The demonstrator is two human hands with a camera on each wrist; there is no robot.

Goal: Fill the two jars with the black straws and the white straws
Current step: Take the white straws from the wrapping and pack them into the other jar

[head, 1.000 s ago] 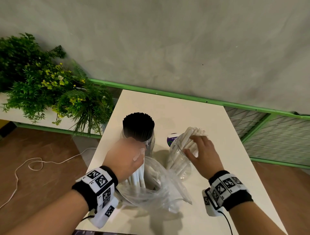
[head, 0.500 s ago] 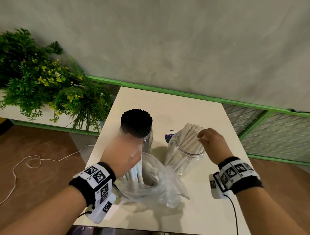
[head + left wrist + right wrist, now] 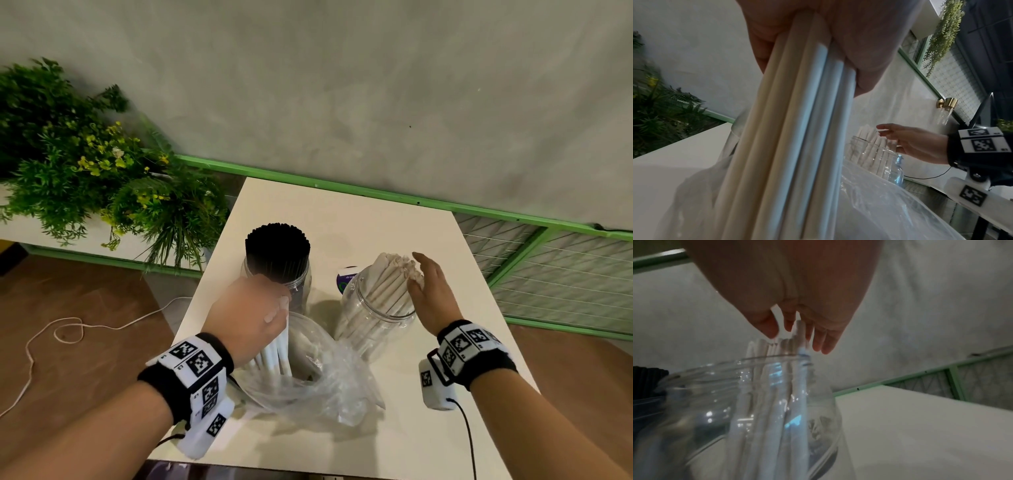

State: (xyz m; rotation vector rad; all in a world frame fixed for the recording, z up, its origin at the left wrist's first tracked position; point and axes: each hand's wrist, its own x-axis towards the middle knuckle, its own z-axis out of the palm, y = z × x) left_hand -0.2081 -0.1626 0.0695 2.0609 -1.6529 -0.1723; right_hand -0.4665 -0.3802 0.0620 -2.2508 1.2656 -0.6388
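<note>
A clear jar (image 3: 301, 281) packed with black straws (image 3: 277, 248) stands at the table's middle left. To its right a second clear jar (image 3: 373, 325) holds white straws (image 3: 394, 277) leaning to the right. My right hand (image 3: 424, 287) is open, its straight fingers against the tops of those straws (image 3: 795, 344). My left hand (image 3: 253, 311) grips a bundle of white straws (image 3: 277, 353) whose lower ends stand in a clear plastic bag (image 3: 315, 387). The left wrist view shows that bundle (image 3: 797, 129) close up under the palm.
The white table (image 3: 359, 219) ends just behind the jars at a green rail and grey wall. A purple round lid (image 3: 344, 279) lies between the jars. Green plants (image 3: 102, 185) stand left of the table. A white cord lies on the floor at the left.
My right hand let go of the straws in the right jar, drew back to the right and opened flat beside their tops. My left hand kept its grip on the bundle in the bag.
</note>
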